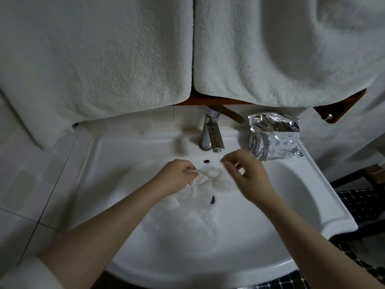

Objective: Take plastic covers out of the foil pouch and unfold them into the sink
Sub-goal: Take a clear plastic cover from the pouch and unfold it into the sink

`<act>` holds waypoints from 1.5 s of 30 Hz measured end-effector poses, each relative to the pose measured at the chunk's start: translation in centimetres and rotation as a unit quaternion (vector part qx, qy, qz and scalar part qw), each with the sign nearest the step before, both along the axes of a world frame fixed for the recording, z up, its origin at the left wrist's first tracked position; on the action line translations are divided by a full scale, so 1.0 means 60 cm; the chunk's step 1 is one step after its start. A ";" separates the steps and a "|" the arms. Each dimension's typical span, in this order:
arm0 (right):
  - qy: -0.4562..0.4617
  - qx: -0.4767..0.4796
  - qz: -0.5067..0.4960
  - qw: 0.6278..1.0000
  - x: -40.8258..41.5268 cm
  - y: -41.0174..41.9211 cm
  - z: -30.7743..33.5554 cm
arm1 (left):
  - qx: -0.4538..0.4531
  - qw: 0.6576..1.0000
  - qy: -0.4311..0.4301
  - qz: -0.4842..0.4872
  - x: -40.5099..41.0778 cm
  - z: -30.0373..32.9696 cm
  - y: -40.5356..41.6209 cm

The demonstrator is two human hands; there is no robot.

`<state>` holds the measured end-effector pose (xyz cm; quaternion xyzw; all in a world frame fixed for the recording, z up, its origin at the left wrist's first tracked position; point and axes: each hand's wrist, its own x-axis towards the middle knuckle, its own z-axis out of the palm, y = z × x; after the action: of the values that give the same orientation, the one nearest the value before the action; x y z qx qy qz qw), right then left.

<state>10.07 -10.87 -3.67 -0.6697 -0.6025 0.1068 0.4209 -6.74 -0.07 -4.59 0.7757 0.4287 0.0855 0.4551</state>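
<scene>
Left hand (177, 176) pinches a bunched plastic cover (210, 176) over the sink (312, 197); its free end lies rightward, just beside the right hand (245, 174), apparently loosely curled, holding nothing. Foil pouch (275, 138) sits behind.

Silver foil pouch (274, 137), white sink (133, 147), white towels (104, 59), translucent covers (195, 205).
</scene>
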 end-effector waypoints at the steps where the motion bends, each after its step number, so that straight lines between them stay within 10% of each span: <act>1: -0.038 0.007 0.081 0.996 -0.015 0.000 0.004 | -0.012 1.000 -0.002 -0.003 0.006 0.004 -0.002; 10: -0.388 -0.103 0.092 0.911 -0.015 -0.002 -0.035 | -0.105 0.989 -0.099 -0.032 0.009 0.043 -0.003; 19: -0.253 -0.185 0.150 0.938 0.031 -0.004 -0.006 | 0.015 0.988 0.019 -0.149 0.007 0.039 0.001; 29: -0.525 -0.134 0.189 0.819 0.021 0.003 0.019 | 0.120 0.941 0.089 -0.304 0.014 0.063 0.027; 35: -0.369 -0.148 0.203 0.895 0.059 0.029 0.005 | 0.171 0.938 0.113 -0.279 0.002 0.052 0.052; 42: 0.023 -0.123 0.077 0.989 0.075 0.043 0.033 | 0.180 0.971 0.006 -0.155 -0.009 0.052 0.079; 45: -0.026 -0.153 0.038 0.987 0.077 0.042 0.033 | 0.179 0.979 -0.067 -0.074 -0.009 0.054 0.084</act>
<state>14.72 -8.33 -1.69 -0.7050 -0.6153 0.1961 0.2931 -7.28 4.96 -1.35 0.8667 0.3163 0.1790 0.3416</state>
